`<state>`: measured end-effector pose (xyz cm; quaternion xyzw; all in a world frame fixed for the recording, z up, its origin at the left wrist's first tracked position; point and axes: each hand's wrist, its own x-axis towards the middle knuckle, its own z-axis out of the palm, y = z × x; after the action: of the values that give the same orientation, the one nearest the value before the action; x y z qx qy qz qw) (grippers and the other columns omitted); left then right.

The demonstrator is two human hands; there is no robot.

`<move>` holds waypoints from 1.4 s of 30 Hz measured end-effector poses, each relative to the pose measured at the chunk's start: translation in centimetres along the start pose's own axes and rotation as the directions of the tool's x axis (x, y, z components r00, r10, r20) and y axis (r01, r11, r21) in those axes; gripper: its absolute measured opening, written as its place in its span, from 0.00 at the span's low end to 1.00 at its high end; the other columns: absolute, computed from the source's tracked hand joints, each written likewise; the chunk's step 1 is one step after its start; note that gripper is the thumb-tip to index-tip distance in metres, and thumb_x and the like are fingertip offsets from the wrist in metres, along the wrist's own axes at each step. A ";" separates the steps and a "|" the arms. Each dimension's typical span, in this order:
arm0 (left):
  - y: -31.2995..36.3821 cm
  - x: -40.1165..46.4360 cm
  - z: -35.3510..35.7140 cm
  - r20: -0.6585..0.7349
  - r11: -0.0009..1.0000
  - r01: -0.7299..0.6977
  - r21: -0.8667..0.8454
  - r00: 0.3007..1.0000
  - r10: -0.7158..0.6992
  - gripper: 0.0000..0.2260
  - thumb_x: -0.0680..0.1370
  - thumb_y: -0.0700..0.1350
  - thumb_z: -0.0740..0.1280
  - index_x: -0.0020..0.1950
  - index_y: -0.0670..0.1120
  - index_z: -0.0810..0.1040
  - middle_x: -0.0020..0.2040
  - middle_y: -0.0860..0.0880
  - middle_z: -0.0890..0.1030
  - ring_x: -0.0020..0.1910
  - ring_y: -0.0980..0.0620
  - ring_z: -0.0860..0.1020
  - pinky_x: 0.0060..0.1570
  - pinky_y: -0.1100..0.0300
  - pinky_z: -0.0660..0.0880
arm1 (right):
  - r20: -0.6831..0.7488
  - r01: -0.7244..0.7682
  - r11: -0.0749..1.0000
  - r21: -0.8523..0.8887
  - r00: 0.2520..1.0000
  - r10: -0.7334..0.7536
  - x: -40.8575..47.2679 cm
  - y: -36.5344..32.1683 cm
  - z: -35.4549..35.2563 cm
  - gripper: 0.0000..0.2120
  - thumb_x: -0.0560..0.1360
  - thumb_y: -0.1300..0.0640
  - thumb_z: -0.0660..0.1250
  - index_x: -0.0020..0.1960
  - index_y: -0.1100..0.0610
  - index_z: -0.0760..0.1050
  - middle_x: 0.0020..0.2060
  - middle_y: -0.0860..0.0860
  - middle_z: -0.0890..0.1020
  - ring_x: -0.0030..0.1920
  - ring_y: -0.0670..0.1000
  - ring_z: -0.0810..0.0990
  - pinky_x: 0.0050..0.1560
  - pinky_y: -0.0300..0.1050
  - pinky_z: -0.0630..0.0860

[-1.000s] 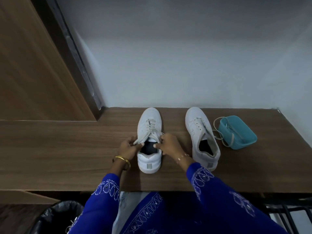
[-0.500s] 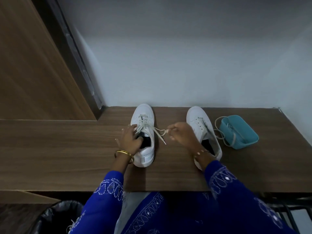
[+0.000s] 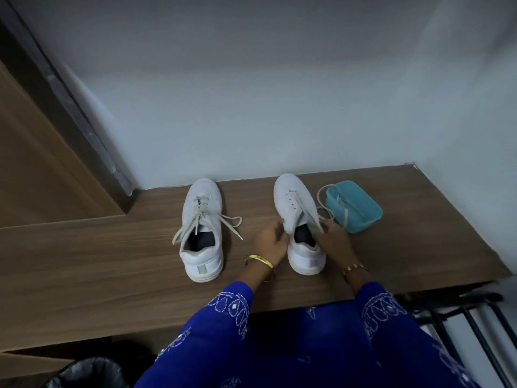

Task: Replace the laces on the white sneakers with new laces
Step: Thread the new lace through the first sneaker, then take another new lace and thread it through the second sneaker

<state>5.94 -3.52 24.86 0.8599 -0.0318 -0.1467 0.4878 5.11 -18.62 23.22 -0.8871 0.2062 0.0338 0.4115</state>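
Lacing comes next on the right sneaker (image 3: 299,217), whose eyelets look bare, so you want it steadied at the collar before you reach for a lace. Your left hand (image 3: 270,239) pinches the collar's left edge and your right hand (image 3: 333,238) grips its right edge, the shoe's opening sitting between them. Just beyond that shoe's right side stands the teal container (image 3: 355,210) with laces (image 3: 321,201) spilling over its rim, near your right hand. Well left of that shoe sits the left sneaker (image 3: 202,228), laced but untied
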 end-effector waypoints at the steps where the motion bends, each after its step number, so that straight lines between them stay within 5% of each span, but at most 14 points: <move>1: 0.2 0.1 0.4 0.012 0.999 0.027 -0.020 1.000 -0.026 0.19 0.78 0.40 0.62 0.69 0.40 0.67 0.64 0.41 0.75 0.64 0.44 0.72 0.59 0.61 0.66 | -0.007 -0.009 1.000 0.010 1.000 0.009 -0.2 0.0 0.2 0.12 0.73 0.64 0.64 0.55 0.67 0.76 0.51 0.62 0.80 0.53 0.60 0.77 0.45 0.41 0.66; 5: -0.3 0.6 1.3 0.017 0.998 0.061 -0.030 0.998 -0.061 0.23 0.75 0.42 0.66 0.68 0.41 0.68 0.62 0.41 0.76 0.61 0.43 0.74 0.62 0.52 0.70 | -0.003 -0.023 1.000 -0.003 1.000 0.023 -1.6 -0.6 0.4 0.14 0.74 0.65 0.63 0.57 0.70 0.73 0.53 0.65 0.78 0.56 0.62 0.75 0.50 0.47 0.69; 8: -1.0 0.0 0.8 0.013 0.998 0.068 0.015 0.998 -0.068 0.24 0.74 0.38 0.67 0.70 0.41 0.66 0.61 0.41 0.77 0.61 0.43 0.75 0.61 0.55 0.71 | 0.035 -0.063 0.998 -0.005 0.997 0.063 -3.2 -1.0 0.8 0.18 0.73 0.65 0.63 0.61 0.70 0.70 0.57 0.64 0.77 0.58 0.62 0.74 0.56 0.50 0.71; 13: -3.1 -2.0 -0.6 -0.046 0.998 0.068 0.015 0.997 -0.067 0.22 0.71 0.32 0.66 0.65 0.40 0.72 0.55 0.42 0.80 0.56 0.45 0.78 0.56 0.61 0.71 | 0.077 -0.054 0.999 0.006 0.996 0.054 -5.5 -1.4 2.4 0.15 0.71 0.63 0.64 0.57 0.65 0.72 0.51 0.59 0.80 0.51 0.57 0.78 0.45 0.46 0.72; 19: -5.3 -4.5 -1.4 -0.153 0.999 0.017 0.030 0.988 -0.012 0.26 0.62 0.44 0.62 0.59 0.41 0.77 0.51 0.42 0.81 0.51 0.44 0.79 0.54 0.51 0.76 | 0.129 0.011 1.000 0.025 0.992 -0.014 -7.5 -1.6 4.2 0.16 0.71 0.63 0.64 0.58 0.59 0.74 0.51 0.56 0.81 0.50 0.54 0.78 0.45 0.41 0.72; 26: -5.4 -4.1 -1.7 -0.139 0.995 0.034 0.093 0.990 -0.020 0.19 0.68 0.38 0.68 0.60 0.40 0.76 0.53 0.43 0.79 0.53 0.45 0.77 0.54 0.57 0.73 | 0.176 0.031 0.999 0.039 0.984 -0.037 -6.9 -1.1 4.1 0.20 0.72 0.64 0.64 0.64 0.59 0.71 0.53 0.54 0.81 0.44 0.47 0.76 0.34 0.33 0.68; 31: -4.4 -3.3 -1.8 -0.152 0.995 -0.032 0.095 0.987 0.046 0.17 0.73 0.37 0.65 0.62 0.40 0.75 0.59 0.42 0.77 0.60 0.45 0.75 0.60 0.56 0.70 | 0.224 0.002 0.999 0.051 0.974 -0.013 -5.0 -0.5 3.0 0.17 0.72 0.64 0.67 0.60 0.62 0.75 0.51 0.57 0.82 0.46 0.50 0.78 0.46 0.38 0.70; 34: -3.2 -2.6 -1.8 -0.170 0.989 -0.087 0.123 0.980 0.107 0.16 0.74 0.36 0.64 0.63 0.41 0.75 0.61 0.42 0.76 0.61 0.45 0.73 0.59 0.61 0.67 | 0.157 0.049 0.998 0.050 0.986 -0.057 -3.8 -0.7 1.6 0.09 0.74 0.63 0.66 0.52 0.66 0.78 0.48 0.60 0.83 0.44 0.54 0.79 0.45 0.40 0.73; 38: -0.5 -1.7 -1.0 -0.127 0.969 -0.189 0.158 0.970 0.209 0.18 0.74 0.36 0.63 0.65 0.42 0.72 0.64 0.44 0.73 0.63 0.48 0.71 0.58 0.69 0.62 | -0.031 0.095 0.995 0.004 0.995 -0.095 -1.5 -0.9 -1.1 0.11 0.75 0.61 0.64 0.57 0.63 0.77 0.53 0.57 0.81 0.54 0.54 0.78 0.51 0.41 0.71; 42: 2.6 -0.4 1.5 -0.038 0.931 -0.306 0.198 0.947 0.319 0.18 0.76 0.37 0.62 0.66 0.40 0.71 0.64 0.42 0.74 0.64 0.46 0.72 0.63 0.63 0.64 | -0.252 0.107 0.989 -0.102 0.959 -0.130 1.6 0.4 -3.6 0.15 0.74 0.64 0.65 0.60 0.66 0.75 0.56 0.60 0.79 0.57 0.57 0.77 0.59 0.47 0.72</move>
<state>5.39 -6.08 26.41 0.8911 -0.1649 -0.0334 0.4215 6.01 -22.04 24.94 -0.9118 0.2028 -0.0979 0.3434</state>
